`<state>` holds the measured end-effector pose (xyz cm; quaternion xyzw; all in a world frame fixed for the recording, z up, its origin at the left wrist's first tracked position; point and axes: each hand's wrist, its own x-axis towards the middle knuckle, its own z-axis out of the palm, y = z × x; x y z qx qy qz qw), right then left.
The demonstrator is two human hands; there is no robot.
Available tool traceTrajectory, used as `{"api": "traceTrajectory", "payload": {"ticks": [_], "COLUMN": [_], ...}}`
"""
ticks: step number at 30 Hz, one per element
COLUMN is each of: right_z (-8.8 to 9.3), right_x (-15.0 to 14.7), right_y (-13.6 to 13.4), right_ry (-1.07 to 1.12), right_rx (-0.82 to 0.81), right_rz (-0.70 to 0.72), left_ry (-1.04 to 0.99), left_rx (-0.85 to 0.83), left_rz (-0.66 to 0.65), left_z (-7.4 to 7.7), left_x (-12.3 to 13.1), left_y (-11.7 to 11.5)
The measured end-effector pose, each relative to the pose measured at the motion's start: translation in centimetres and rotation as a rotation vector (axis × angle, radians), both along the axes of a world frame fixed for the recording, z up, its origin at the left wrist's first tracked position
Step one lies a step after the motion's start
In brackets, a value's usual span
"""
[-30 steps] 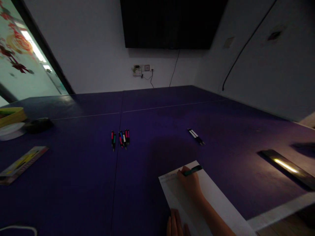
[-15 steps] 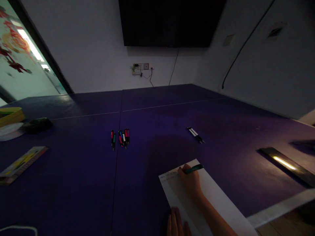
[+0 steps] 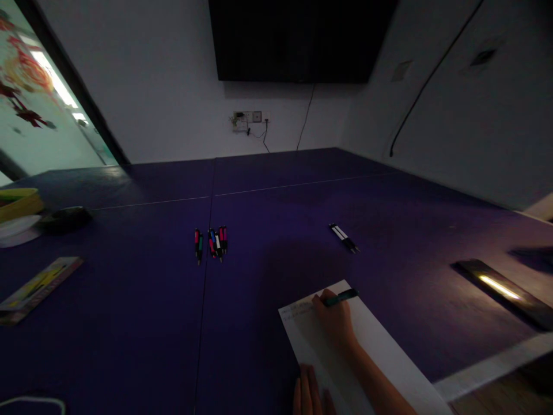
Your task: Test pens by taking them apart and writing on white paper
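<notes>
A white sheet of paper (image 3: 380, 346) lies at an angle on the purple table, with faint handwriting along its top left edge. Near that writing, my right hand (image 3: 334, 317) is closed around a dark green pen (image 3: 342, 297); the tip is hidden behind the fingers. At the bottom edge of the view, my left hand (image 3: 309, 395) rests flat on the lower left part of the paper, fingers stretched out. Only its fingers show.
Several coloured pens (image 3: 217, 242) lie left of the paper, and white-and-black pens (image 3: 344, 237) lie beyond it. A lit lamp bar (image 3: 501, 288) sits at the right. At the left are a flat box (image 3: 38, 288), a yellow container (image 3: 21, 204) and a dark roll (image 3: 67, 219).
Almost nothing differs. My right hand and the pen have shifted very slightly on the paper; my left hand stays in place.
</notes>
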<state>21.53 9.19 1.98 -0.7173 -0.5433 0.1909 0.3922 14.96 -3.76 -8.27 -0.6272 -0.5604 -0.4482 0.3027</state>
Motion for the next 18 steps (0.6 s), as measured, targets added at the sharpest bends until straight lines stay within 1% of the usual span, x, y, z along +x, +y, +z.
{"api": "traceTrajectory", "payload": {"ticks": [2, 4, 7, 10, 15, 18], "right_z": [0.0, 0.2, 0.3, 0.4, 0.2, 0.2], "right_x": [0.0, 0.0, -0.1, -0.2, -0.1, -0.2], "right_y": [0.0, -0.1, 0.0, 0.0, 0.0, -0.1], "right_ry": [-0.008, -0.007, -0.005, -0.005, -0.005, 0.003], "right_rx": [-0.005, -0.011, -0.014, -0.025, 0.009, 0.021], "right_rz": [0.003, 0.009, 0.009, 0.002, 0.002, 0.000], "left_ry": [0.017, 0.016, 0.055, 0.087, 0.027, -0.049], "left_rx": [0.006, 0.004, -0.039, -0.053, 0.002, 0.039], "left_rz": [-0.014, -0.020, -0.025, -0.025, -0.023, -0.005], "left_z": [0.1, 0.6, 1.4, 1.7, 1.6, 1.8], "left_x": [-0.1, -0.3, -0.4, -0.4, -0.4, -0.3], "left_y": [0.0, 0.0, -0.1, -0.1, 0.0, 0.1]}}
